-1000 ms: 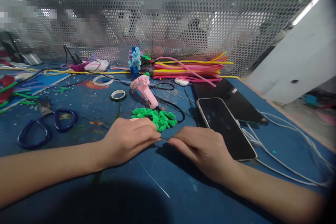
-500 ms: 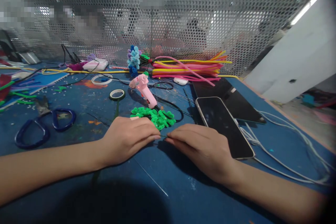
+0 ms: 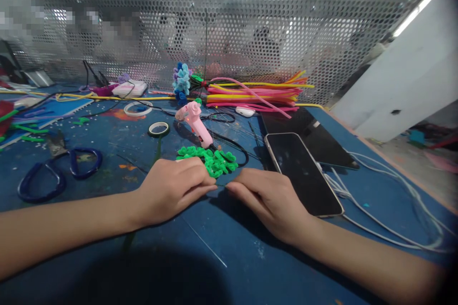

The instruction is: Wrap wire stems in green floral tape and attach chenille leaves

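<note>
Between my two hands runs a thin dark green wire or stem [image 3: 222, 185], just above the blue table [image 3: 272, 276]. My left hand [image 3: 177, 188] pinches one end of it, and my right hand [image 3: 274, 200] pinches the other, a small gap apart. Right behind the fingers lies a cluster of green fuzzy flower shapes [image 3: 218, 161]. Beyond it rests a pink glue gun [image 3: 195, 121] with a black cord. A roll of green tape [image 3: 159, 128] sits behind my left hand, its strip running down toward that hand.
Blue-handled scissors [image 3: 53, 171] lie at the left. A phone [image 3: 304, 171] on a dark tablet [image 3: 322, 138] and white cables [image 3: 404, 181] are at the right. Colourful pipe cleaners [image 3: 257, 95] and blue fuzzy flowers [image 3: 182, 81] lie before a perforated metal screen [image 3: 236, 24].
The fingers of my right hand have shifted slightly, and the visible gap between my fingertips is about the same. The whole view has moved a little.
</note>
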Available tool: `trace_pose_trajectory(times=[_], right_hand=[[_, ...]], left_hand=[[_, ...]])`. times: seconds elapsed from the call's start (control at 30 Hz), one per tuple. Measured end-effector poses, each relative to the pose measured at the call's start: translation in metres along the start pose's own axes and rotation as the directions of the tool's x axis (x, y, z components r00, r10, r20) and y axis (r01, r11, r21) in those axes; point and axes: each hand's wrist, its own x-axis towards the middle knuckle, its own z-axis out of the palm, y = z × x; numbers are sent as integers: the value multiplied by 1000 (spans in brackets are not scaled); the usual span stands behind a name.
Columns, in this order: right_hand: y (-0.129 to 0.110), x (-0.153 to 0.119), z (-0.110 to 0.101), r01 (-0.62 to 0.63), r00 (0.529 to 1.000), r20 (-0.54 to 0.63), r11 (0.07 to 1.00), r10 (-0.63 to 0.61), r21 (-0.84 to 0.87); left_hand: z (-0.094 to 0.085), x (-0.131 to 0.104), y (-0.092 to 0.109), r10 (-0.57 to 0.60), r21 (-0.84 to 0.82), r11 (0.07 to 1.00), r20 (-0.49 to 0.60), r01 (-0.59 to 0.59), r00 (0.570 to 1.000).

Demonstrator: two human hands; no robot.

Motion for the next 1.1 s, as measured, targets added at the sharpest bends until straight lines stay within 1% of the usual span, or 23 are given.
trace_pose_trajectory(times=[0.1,0.2,0.37,0.53,0.77,0.83,0.93,1.0,1.03,1.1], right_hand=[[2,-1,2,34,998,-58,999,-35,-28],[2,-2,2,76,993,-88,996,-80,-53],[3,-3,2,148,974,-159,984,-162,-100],[4,-6,3,191,958,-208,980,-197,-49],[7,-9,3,255,947,-207,967,-246,17],[6,-7,3,217,960,-188,975,-206,40],[2,-1,0,47,992,-122,997,-39,68],[0,2,-2,-47,997,-54,996,51,78],[0,2,-2,-69,997,-21,994,71,81],[1,2,-2,-64,998,35,994,61,86]], left_hand=[[0,0,0,-2,-13,1000,20,2,1000],[-1,1,0,10,-22,1000,43,-9,999],[-1,1,-1,23,-28,999,63,-21,998],[0,1,-1,30,-39,999,69,-28,997],[1,0,-1,21,-56,998,62,-17,998],[1,0,-1,7,-58,998,59,-4,998],[1,0,-1,-28,-48,998,42,30,999],[1,-1,-1,-31,-39,999,37,33,999],[1,-1,-1,-27,-36,999,40,28,999],[1,-1,-1,-13,-28,1000,43,14,999]])
